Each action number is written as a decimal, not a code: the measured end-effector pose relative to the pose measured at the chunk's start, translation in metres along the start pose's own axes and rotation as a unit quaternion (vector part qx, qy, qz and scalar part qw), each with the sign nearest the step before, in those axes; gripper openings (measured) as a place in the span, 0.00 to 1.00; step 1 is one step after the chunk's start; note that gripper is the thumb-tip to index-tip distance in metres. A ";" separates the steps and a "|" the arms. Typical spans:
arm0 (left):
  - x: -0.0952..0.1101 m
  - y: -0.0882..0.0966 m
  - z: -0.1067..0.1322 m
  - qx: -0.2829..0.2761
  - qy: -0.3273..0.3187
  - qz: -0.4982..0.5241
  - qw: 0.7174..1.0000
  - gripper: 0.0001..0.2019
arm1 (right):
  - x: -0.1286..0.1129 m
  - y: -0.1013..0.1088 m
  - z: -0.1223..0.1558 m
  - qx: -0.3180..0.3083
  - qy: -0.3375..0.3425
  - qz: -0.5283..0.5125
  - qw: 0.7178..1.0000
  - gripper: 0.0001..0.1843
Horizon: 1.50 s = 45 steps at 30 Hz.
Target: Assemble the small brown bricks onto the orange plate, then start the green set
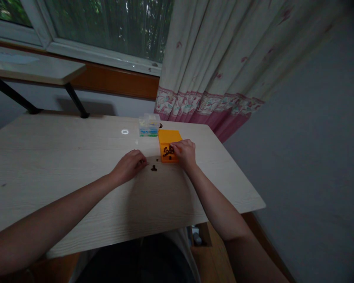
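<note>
An orange box (168, 137) lies on the pale wooden table (61, 165), with several small dark pieces (166, 151) in its near part. My right hand (185, 151) rests at the box's right side, its fingers curled and pinched over those pieces; what they hold is too small to name. My left hand (130, 164) lies on the table to the left of the box, fingers curled down against the wood. A few more dark pieces (153, 168) lie loose on the table between my hands.
A small clear plastic box (149, 125) with blue and yellow contents stands behind the orange box. A second table (32, 70) stands at the back left under the window. A flowered curtain (224, 70) hangs at the right. The table's right edge runs close to my right arm.
</note>
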<state>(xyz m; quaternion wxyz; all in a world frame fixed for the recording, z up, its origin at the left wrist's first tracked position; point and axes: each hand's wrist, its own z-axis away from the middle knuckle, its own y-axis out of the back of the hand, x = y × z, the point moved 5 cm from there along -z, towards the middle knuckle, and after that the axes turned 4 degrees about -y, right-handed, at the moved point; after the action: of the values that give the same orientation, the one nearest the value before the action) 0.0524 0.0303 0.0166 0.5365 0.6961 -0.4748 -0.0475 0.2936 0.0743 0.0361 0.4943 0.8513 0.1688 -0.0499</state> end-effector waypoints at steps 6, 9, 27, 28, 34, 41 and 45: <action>-0.014 0.005 -0.001 0.070 0.063 0.126 0.988 0.13 | -0.033 0.006 0.011 0.011 0.092 -0.067 0.993 0.13; -0.016 0.008 -0.003 0.084 0.082 0.156 0.981 0.15 | -0.059 0.007 0.020 -0.016 0.148 -0.107 0.983 0.13; -0.018 -0.001 -0.004 0.058 0.051 0.149 0.986 0.16 | -0.094 -0.007 0.038 -0.014 0.221 -0.153 0.963 0.13; -0.017 0.000 -0.004 0.059 0.052 0.149 0.986 0.16 | -0.094 -0.007 0.038 -0.017 0.221 -0.152 0.963 0.13; -0.011 0.003 -0.005 0.051 0.053 0.140 0.987 0.19 | -0.094 -0.010 0.038 -0.035 0.223 -0.133 0.965 0.09; -0.011 0.003 -0.005 0.041 0.050 0.132 0.989 0.19 | -0.095 -0.007 0.039 -0.061 0.220 -0.133 0.964 0.11; -0.011 0.002 -0.006 0.040 0.054 0.129 0.989 0.19 | -0.095 -0.008 0.039 -0.063 0.222 -0.134 0.964 0.12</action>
<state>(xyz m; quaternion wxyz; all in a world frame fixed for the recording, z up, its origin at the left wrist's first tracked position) 0.0482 0.0423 0.0160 0.5344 0.6514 -0.5328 0.0792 0.2055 0.0221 0.0340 0.4858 0.7778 0.3896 0.0855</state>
